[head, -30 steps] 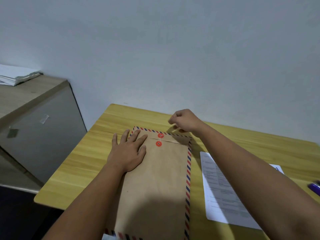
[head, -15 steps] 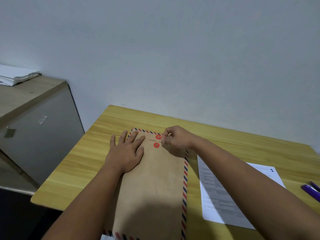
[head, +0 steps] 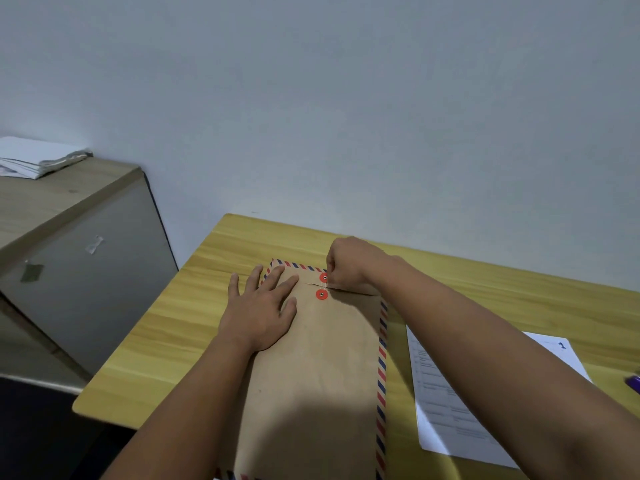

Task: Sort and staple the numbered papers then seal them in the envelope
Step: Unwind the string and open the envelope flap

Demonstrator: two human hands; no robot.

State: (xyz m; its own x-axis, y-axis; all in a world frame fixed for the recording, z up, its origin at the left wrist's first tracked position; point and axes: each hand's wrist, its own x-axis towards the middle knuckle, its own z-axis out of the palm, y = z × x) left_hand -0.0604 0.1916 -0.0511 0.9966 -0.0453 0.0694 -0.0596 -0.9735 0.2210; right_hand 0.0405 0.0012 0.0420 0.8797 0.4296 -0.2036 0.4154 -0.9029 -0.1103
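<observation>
A brown envelope [head: 322,368] with a red-and-blue striped border lies lengthwise on the yellow wooden table [head: 166,341]. Its flap is folded down, with two red button discs [head: 322,286] near the top. A thin white string runs between the discs. My left hand [head: 259,310] lies flat, fingers spread, on the envelope's upper left. My right hand [head: 349,261] pinches the string just right of the upper disc. A printed white sheet [head: 446,410] marked with a blue 1 lies right of the envelope, partly under my right forearm.
A purple object [head: 634,382] shows at the right edge of the table. A grey cabinet [head: 86,265] with a wooden top stands to the left, and a stack of papers [head: 38,157] rests on it. A plain wall is behind the table.
My right hand came down from beyond the flap to the discs, then shifted up beside the upper disc with the string. The left hand stayed flat on the envelope.
</observation>
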